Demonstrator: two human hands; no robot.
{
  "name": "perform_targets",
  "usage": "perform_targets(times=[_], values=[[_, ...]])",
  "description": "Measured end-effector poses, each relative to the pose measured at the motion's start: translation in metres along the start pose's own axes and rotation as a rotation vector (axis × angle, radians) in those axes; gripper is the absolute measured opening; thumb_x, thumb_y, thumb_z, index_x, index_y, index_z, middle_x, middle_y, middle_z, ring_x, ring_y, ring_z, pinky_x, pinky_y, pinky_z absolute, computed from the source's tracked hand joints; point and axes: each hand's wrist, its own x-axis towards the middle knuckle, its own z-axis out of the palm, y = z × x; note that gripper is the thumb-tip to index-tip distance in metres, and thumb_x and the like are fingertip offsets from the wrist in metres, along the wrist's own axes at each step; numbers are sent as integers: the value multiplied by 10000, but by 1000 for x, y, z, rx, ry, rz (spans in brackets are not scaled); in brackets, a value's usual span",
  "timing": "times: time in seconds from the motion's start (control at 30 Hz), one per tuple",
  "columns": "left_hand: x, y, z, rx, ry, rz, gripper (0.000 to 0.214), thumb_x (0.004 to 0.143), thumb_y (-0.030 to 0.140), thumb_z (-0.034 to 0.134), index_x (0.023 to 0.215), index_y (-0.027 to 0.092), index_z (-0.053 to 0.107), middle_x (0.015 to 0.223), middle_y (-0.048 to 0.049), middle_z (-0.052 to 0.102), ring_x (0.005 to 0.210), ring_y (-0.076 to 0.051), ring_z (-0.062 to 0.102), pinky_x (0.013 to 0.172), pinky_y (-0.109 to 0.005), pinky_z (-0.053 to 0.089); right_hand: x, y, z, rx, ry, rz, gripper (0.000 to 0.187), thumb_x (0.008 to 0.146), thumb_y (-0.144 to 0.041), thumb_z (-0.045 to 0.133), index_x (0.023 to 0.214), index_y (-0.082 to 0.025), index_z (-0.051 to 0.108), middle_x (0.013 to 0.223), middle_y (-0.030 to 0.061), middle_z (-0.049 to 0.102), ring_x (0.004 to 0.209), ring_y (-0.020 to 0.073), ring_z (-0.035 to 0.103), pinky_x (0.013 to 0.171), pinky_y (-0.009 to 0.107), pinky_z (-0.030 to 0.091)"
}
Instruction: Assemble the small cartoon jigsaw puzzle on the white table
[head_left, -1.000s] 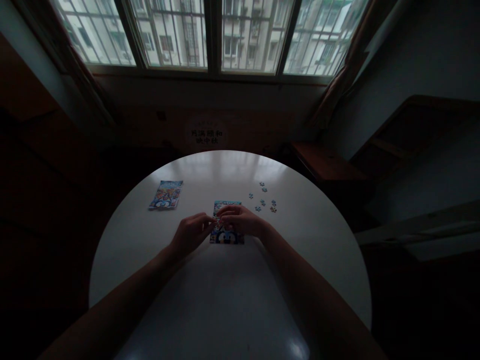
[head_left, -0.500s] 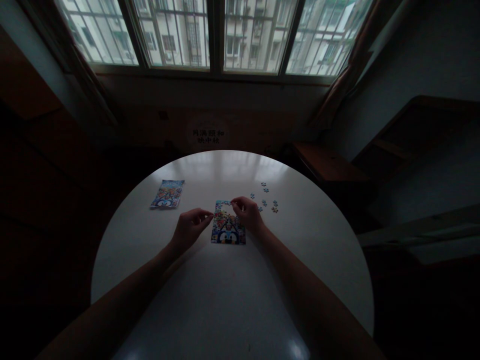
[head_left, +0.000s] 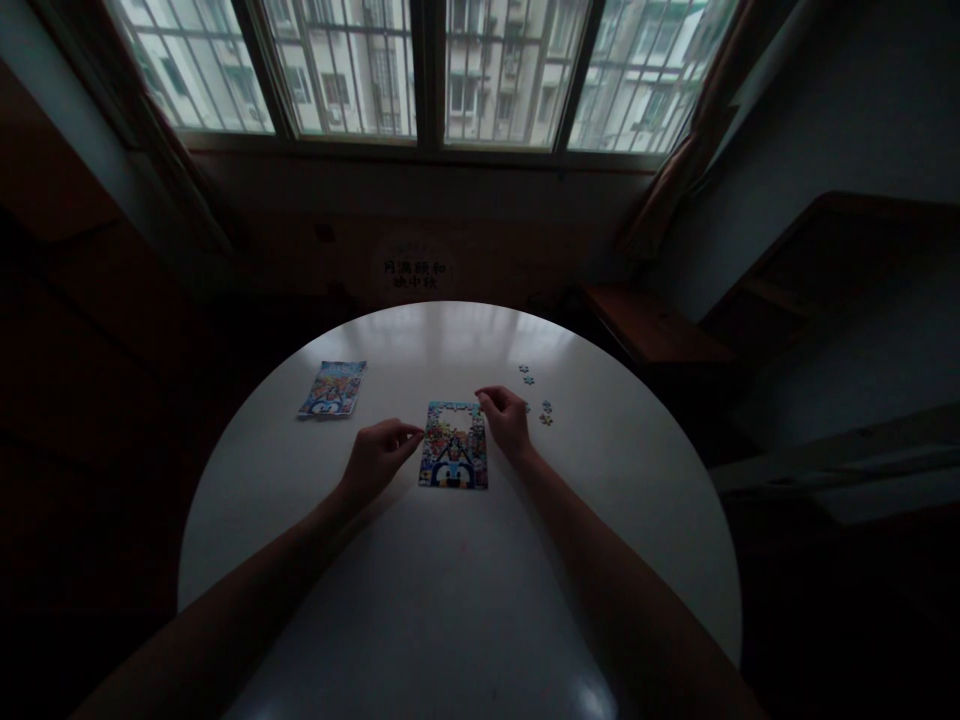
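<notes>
Mid-frame, the puzzle [head_left: 453, 452] is mostly filled, with a gap open at its top; loose pieces [head_left: 546, 412] lie to its right. The left hand [head_left: 375, 462] and right hand [head_left: 508, 422] flank it, fingers pinched together.

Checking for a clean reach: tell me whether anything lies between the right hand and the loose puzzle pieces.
Nothing visible does: only round white table surface separates the right hand from the small blue loose puzzle pieces beside it.
</notes>
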Motion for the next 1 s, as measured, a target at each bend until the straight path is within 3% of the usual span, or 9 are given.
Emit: perform_targets(times=[1.0], values=[[0, 3, 1, -29, -42, -11, 170, 761, 308, 639, 736, 154, 706, 525, 30, 531, 467, -69, 422, 450, -180, 328, -1, -3, -1, -78, -55, -10, 235, 741, -343, 532, 761, -152, 668, 628, 17, 622, 569, 132, 517, 556, 248, 404]])
